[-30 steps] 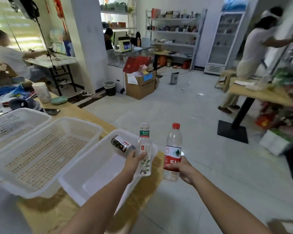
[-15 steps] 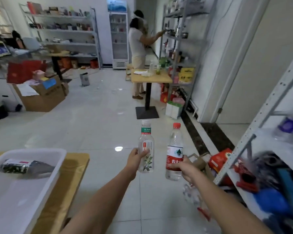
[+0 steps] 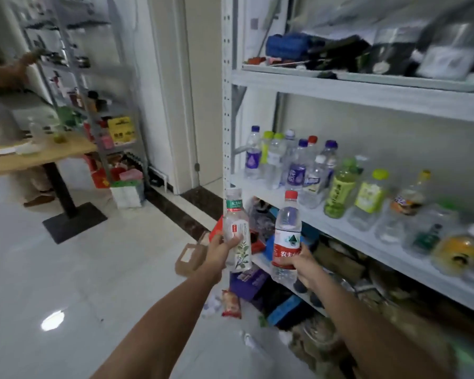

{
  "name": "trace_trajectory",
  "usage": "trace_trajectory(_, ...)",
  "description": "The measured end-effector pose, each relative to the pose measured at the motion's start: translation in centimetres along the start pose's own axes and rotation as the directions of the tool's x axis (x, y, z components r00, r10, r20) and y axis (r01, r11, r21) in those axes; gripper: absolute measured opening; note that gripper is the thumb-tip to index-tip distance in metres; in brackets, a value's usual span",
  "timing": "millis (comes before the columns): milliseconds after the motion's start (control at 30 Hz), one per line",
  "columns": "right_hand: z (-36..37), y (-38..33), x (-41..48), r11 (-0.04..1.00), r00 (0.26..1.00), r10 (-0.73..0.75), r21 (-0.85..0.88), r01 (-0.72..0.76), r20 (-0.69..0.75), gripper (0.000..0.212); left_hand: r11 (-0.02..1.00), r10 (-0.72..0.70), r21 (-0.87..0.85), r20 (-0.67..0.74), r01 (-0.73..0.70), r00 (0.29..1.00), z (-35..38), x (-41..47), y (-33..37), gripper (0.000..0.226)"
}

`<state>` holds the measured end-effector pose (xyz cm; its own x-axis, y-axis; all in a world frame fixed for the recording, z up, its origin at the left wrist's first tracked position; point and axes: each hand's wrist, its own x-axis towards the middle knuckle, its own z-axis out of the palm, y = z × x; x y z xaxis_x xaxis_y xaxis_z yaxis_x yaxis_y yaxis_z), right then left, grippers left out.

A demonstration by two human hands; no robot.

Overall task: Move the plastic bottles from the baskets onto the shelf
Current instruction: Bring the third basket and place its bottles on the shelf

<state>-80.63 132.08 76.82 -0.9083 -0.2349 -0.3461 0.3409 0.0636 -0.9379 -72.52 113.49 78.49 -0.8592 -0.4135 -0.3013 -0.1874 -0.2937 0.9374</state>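
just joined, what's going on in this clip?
A person is carrying two plastic bottles toward a white shelf. The left hand grips a clear bottle with a leaf-print label; the right hand grips a red-capped water bottle. Both are upright, in the air just short of the shelf, not yet set down. The middle shelf already holds a crowd of bottles.

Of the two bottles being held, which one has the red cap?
The red-label bottle in the right hand. The bottle with the leaf print in the left hand has a whitish cap.
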Motion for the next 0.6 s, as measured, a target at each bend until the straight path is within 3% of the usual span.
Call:
trace_trajectory(200,-5.3,-0.3,-0.5,0.997,0.954,-0.017,0.067,0.039,-0.298,0.076,0.988,-0.049,0.154,0.296,0.003,0.954,5.7,4.0,-0.3,0.033)
trace_trajectory(333,-7.5,0.2,-1.1,0.992,0.899,0.011,0.115,0.044,-0.438,0.074,0.970,-0.054,0.236,0.432,-0.055,0.900,9.1,6.1,-0.1,0.020)
trace_trajectory(433,-8.9,1.0,-1.4,0.991,0.830,0.034,0.129,0.045,-0.557,0.076,0.959,-0.054,0.265,0.524,-0.103,0.850,11.2,7.6,-0.3,0.039)
trace_trajectory(600,-11.1,1.5,-2.6,0.977,0.750,0.073,0.199,0.079,-0.658,0.083,0.960,-0.115,0.272,0.596,-0.065,0.794,15.2,9.0,-0.5,0.044)
